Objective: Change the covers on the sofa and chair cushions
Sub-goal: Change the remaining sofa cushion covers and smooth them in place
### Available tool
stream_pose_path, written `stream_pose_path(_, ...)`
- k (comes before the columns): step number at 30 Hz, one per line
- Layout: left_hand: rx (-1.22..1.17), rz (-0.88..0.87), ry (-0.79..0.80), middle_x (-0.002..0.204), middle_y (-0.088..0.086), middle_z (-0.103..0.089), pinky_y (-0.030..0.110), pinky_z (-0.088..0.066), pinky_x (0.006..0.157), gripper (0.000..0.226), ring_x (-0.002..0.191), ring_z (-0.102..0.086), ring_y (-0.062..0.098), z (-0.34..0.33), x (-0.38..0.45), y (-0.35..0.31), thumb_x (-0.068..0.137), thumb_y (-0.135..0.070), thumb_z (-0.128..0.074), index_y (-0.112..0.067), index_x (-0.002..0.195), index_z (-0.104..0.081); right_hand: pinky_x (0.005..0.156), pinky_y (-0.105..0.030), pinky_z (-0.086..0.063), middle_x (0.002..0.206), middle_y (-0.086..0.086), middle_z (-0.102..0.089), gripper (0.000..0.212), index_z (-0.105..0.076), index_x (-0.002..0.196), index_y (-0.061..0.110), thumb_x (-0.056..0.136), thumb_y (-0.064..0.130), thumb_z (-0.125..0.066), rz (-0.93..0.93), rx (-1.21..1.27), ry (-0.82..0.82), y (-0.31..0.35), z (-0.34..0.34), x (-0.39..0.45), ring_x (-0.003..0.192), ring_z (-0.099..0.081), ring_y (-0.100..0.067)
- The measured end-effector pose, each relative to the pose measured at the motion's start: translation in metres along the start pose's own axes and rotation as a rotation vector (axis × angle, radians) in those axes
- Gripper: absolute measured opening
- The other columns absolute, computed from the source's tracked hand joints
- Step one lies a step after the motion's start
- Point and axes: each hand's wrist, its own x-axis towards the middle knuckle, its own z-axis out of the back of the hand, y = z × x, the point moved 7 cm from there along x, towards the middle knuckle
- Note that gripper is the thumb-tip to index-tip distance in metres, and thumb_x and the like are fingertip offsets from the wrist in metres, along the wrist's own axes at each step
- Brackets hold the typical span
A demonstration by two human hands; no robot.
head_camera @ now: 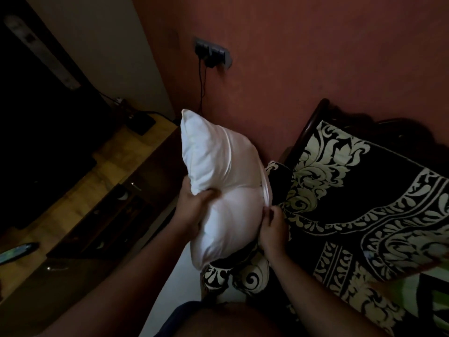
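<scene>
Bare white cushion (218, 171), at centre frame, is gripped by the left hand (194, 210) at 7 o'clock and pinched by the right hand (273, 227) at 5 o'clock; fresh cover not yet on.

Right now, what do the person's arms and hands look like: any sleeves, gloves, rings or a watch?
Both forearms are bare, with no sleeves in view. The left hand and right hand wear no gloves. No ring, watch or bracelet shows, though the dim light could hide small details.
</scene>
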Motion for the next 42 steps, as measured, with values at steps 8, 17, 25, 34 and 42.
stream_pose_path(8, 0.227, -0.085, -0.086, 0.14, -0.007, -0.05, 0.049, -0.046, 0.108, 0.086, 0.128, -0.052, 0.018, 0.007, -0.003, -0.003, 0.077, -0.046, -0.084, -0.029, 0.144, -0.033, 0.072, -0.034, -0.043, 0.089, 0.001, -0.063, 0.015, -0.058, 0.095, 0.019, 0.103, 0.029, -0.051, -0.01, 0.075, 0.056, 0.038, -0.006, 0.031, 0.088, -0.062, -0.027)
stream_pose_path(17, 0.082, 0.273, -0.309, 0.124, 0.003, -0.064, 0.05, -0.056, 0.094, 0.119, 0.112, -0.064, 0.026, 0.031, 0.01, 0.035, 0.028, -0.04, -0.105, -0.01, 0.13, -0.051, 0.081, -0.033, -0.046, 0.102, 0.0, -0.065, 0.023, -0.06, 0.109, 0.012, 0.103, 0.032, -0.051, 0.067, 0.16, 0.178, 0.069, -0.015, 0.037, 0.096, -0.06, -0.022)
stream_pose_path(25, 0.447, -0.115, -0.367, 0.094, -0.006, -0.071, 0.044, -0.057, 0.084, 0.045, 0.09, -0.068, 0.024, 0.019, 0.011, -0.022, 0.061, -0.042, -0.081, -0.031, 0.1, -0.061, 0.066, -0.05, -0.062, 0.097, -0.012, -0.063, 0.017, -0.05, 0.105, 0.018, 0.096, 0.01, -0.061, -0.199, 0.239, 0.577, 0.039, -0.05, -0.01, 0.075, -0.068, -0.032)
stream_pose_path(34, 0.888, -0.22, -0.401, 0.102, 0.002, -0.072, 0.046, -0.047, 0.095, 0.019, 0.099, -0.066, 0.036, 0.016, -0.002, -0.036, 0.09, -0.041, -0.061, -0.029, 0.104, -0.061, 0.062, -0.056, -0.061, 0.092, -0.022, -0.057, 0.018, -0.039, 0.097, 0.014, 0.094, -0.001, -0.049, -0.349, 0.535, 0.626, 0.077, -0.077, -0.052, 0.056, -0.068, -0.036)
stream_pose_path(42, 0.322, -0.257, 0.324, 0.108, -0.01, -0.076, 0.021, -0.053, 0.083, 0.051, 0.101, -0.068, 0.003, 0.006, 0.012, -0.013, 0.073, 0.004, -0.087, -0.019, 0.115, -0.069, 0.067, -0.043, -0.05, 0.078, -0.004, -0.06, 0.017, -0.052, 0.087, 0.019, 0.088, 0.035, -0.058, 0.052, -0.057, 0.263, 0.058, -0.016, 0.039, 0.073, -0.06, -0.03)
